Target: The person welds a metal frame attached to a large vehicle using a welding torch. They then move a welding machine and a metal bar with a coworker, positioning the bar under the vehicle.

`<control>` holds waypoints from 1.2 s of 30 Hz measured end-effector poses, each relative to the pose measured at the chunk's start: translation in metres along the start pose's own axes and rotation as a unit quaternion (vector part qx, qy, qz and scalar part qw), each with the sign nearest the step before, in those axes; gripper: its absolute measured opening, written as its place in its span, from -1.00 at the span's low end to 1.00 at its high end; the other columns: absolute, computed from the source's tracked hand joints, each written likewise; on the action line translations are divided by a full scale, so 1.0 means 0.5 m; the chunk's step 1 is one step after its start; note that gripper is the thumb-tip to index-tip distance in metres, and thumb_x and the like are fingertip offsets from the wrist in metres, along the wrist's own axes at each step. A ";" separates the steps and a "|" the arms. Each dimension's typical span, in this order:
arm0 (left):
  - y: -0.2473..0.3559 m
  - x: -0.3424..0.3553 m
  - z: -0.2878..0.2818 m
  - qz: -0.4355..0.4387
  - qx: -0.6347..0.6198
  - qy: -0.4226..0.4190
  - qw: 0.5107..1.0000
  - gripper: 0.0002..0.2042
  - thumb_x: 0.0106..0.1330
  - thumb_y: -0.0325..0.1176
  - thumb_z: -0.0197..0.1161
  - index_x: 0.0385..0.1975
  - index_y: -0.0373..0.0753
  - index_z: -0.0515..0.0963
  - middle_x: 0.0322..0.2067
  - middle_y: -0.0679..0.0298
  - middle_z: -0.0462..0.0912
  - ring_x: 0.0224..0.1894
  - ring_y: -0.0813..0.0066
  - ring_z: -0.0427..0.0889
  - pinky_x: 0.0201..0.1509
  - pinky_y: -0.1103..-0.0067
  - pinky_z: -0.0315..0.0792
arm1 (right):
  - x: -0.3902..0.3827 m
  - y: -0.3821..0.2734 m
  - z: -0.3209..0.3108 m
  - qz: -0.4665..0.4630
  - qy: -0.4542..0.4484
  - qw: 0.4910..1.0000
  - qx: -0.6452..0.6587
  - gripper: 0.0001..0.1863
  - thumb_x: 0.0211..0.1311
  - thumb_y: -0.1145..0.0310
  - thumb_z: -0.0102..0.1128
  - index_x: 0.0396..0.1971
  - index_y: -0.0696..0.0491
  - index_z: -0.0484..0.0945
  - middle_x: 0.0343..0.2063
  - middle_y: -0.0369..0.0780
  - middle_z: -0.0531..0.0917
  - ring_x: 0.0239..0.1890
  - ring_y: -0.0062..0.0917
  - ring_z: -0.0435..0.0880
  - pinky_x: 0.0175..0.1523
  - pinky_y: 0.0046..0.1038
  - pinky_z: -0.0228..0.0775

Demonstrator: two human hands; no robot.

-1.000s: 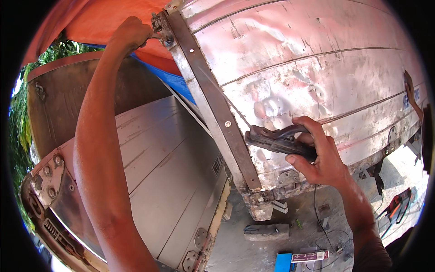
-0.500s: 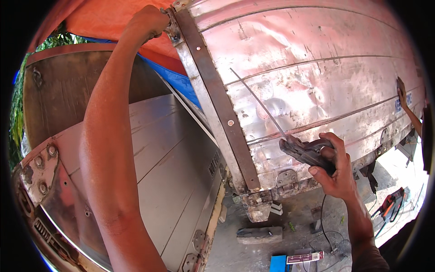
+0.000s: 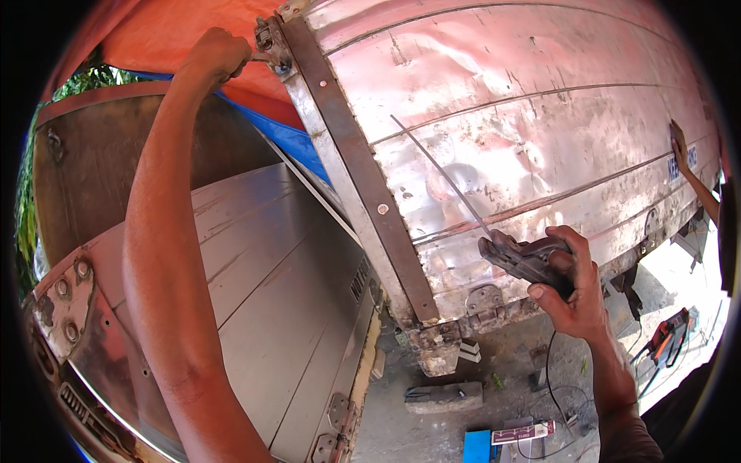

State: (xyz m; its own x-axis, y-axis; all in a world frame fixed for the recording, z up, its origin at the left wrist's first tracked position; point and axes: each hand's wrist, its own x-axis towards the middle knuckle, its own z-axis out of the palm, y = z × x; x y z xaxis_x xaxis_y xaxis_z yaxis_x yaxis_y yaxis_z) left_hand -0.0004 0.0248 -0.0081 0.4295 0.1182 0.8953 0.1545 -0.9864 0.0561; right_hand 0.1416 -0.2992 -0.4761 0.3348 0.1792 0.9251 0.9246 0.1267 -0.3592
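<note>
Where green leaves (image 3: 26, 204) fringe the far left edge, a riveted bracket plate (image 3: 77, 305) sits in the lower left, below a brown panel (image 3: 108, 154). An orange tarp (image 3: 162, 46) fills the upper left, and before it the left hand (image 3: 222, 55) is curled tight around a short metal lever (image 3: 262, 57) at the latch (image 3: 279, 55). Below stretches a grey metal panel (image 3: 270, 239); a blue tarp (image 3: 287, 143) shows at its upper edge. Right of these, a brown strip (image 3: 346, 139) slants from upper centre toward lower centre, bordering a dented pinkish metal panel (image 3: 556, 123). A thin rod (image 3: 440, 171) crosses this panel near the centre; whether its tip touches cannot be told. At lower centre lie a grey block (image 3: 455, 403), a blue box (image 3: 478, 447) and a maroon-and-white box (image 3: 522, 434). Right of centre, the right hand (image 3: 577, 289), well apart from the left, grips the dark holder (image 3: 525, 257) bearing the rod, thumb below, a cable (image 3: 549, 363) hanging beneath. Another person's hand (image 3: 678, 147) rests against the panel at far right.
</note>
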 end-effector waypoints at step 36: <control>0.120 -0.052 0.010 -0.070 0.186 0.012 0.980 -0.68 0.24 -0.23 0.36 -0.65 -0.33 0.57 -0.74 0.26 0.49 -0.76 0.47 0.44 -0.68 0.44 0.25 | -0.101 0.160 -0.116 0.193 -0.153 0.910 0.335 -0.16 0.25 0.39 0.41 0.45 0.13 0.12 -0.48 -0.26 0.65 -0.46 -0.65 0.52 -0.31 -0.50 0.33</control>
State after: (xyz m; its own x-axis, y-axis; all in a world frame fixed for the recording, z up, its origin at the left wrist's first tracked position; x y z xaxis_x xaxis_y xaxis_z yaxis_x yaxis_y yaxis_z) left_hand 0.0022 -0.0366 -0.0302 0.3607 0.2419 0.9008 0.5255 -0.8506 0.0181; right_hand 0.2091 -0.3547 -0.5441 0.4496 0.5866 0.6736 0.3970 0.5444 -0.7390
